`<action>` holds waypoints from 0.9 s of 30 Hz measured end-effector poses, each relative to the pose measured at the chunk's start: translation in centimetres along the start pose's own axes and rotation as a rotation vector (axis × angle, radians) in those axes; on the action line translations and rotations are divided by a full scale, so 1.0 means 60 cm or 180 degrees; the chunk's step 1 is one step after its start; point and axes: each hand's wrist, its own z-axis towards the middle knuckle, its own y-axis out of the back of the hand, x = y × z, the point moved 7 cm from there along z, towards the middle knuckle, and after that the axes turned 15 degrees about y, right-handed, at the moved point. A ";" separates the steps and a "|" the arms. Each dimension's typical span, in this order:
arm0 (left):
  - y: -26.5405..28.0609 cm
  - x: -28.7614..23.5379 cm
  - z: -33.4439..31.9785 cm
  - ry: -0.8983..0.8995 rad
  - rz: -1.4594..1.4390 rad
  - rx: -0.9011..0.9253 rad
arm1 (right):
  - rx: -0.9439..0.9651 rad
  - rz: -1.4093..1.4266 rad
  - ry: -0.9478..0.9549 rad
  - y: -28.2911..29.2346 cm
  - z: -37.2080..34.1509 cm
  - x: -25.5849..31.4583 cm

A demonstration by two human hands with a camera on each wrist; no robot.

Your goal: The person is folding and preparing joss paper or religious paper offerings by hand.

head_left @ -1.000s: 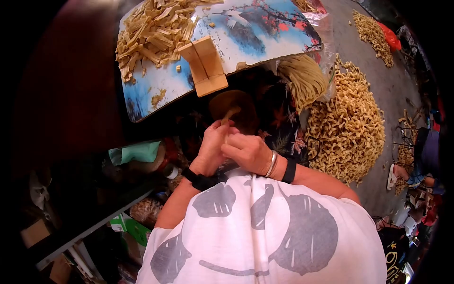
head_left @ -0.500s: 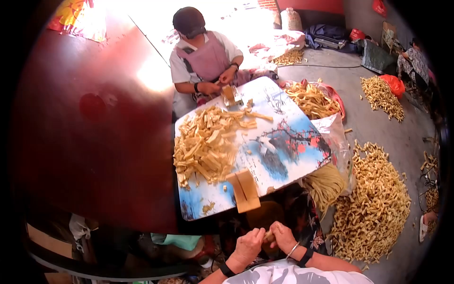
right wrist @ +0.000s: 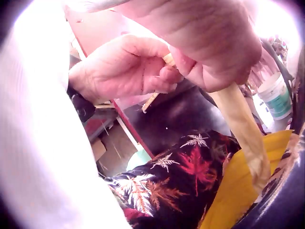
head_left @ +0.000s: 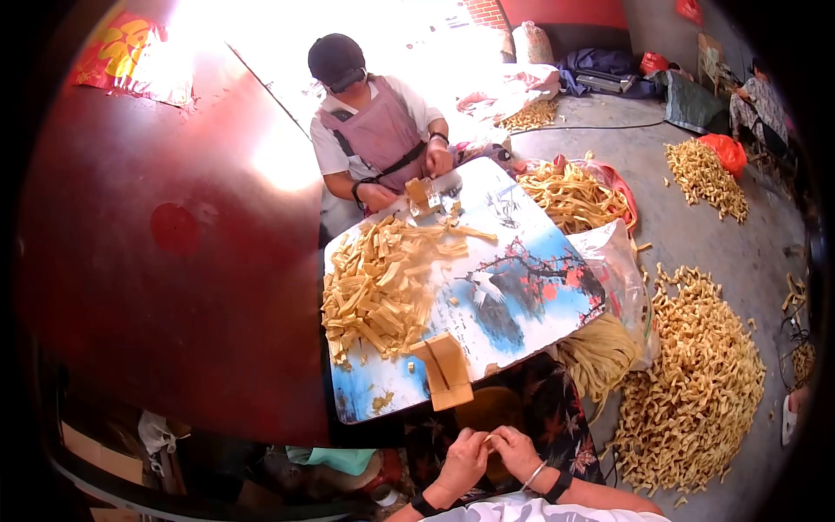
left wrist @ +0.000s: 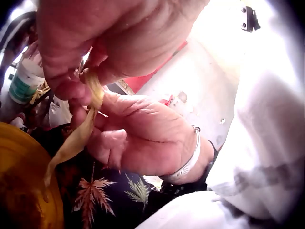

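Both hands meet over the lap, below the front edge of the painted table [head_left: 557, 300]. My left hand [head_left: 463, 459] and right hand [head_left: 515, 454] pinch a pale yellow flat strip [left wrist: 76, 140] between thumbs and fingers. In the left wrist view the strip is folded at the fingertips, and one end hangs down below them. The right wrist view has the long end [right wrist: 245, 129] dropping from under my right hand towards a yellow basin [right wrist: 238, 181]. Part of the strip is hidden by the fingers.
On the table are a heap of cut strips [head_left: 383, 287] and a slotted wooden stand [head_left: 442, 370]. Another person [head_left: 378, 130] sits across. Long strips [head_left: 600, 352] hang at the right, beside a big floor pile of knotted pieces [head_left: 691, 391]. A red surface [head_left: 174, 304] lies left.
The head view has tilted up from my lap to the table and room. My hands, slightly apart half a second ago, now meet at the fingertips. The other person's hands have moved apart.
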 end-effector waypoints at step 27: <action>0.064 0.007 0.003 0.0298 -0.0276 -0.0720 | 0.0497 -0.0931 0.0697 0.019 0.046 0.102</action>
